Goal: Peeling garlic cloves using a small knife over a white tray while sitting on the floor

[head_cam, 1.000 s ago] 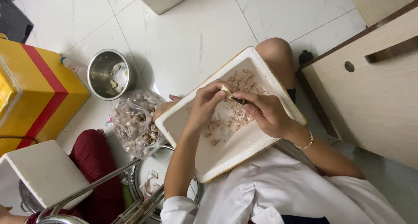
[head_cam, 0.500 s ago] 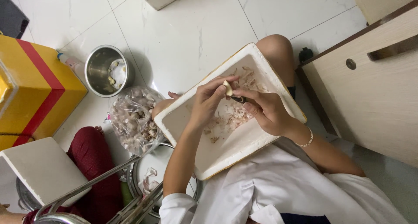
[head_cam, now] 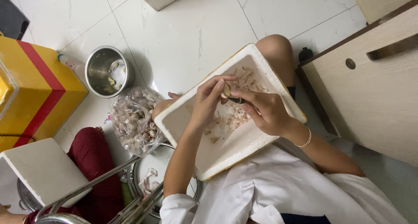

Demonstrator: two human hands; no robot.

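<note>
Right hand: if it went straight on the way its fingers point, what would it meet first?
Probably the pale clove pinched by the left hand; the right hand, holding a small dark tool, points straight at it, above the white tray. Depth is unclear.

matt foam tray (head_cam: 183,119) | shiny metal bowl (head_cam: 96,71) | glossy tile floor (head_cam: 196,28)

I see a white garment with loose sleeves (head_cam: 278,189) pushed up past the elbows, forearms bare. A thin beaded bracelet (head_cam: 305,141) circles the right wrist. One bare knee (head_cam: 274,50) shows; both hands are ungloved.
</note>
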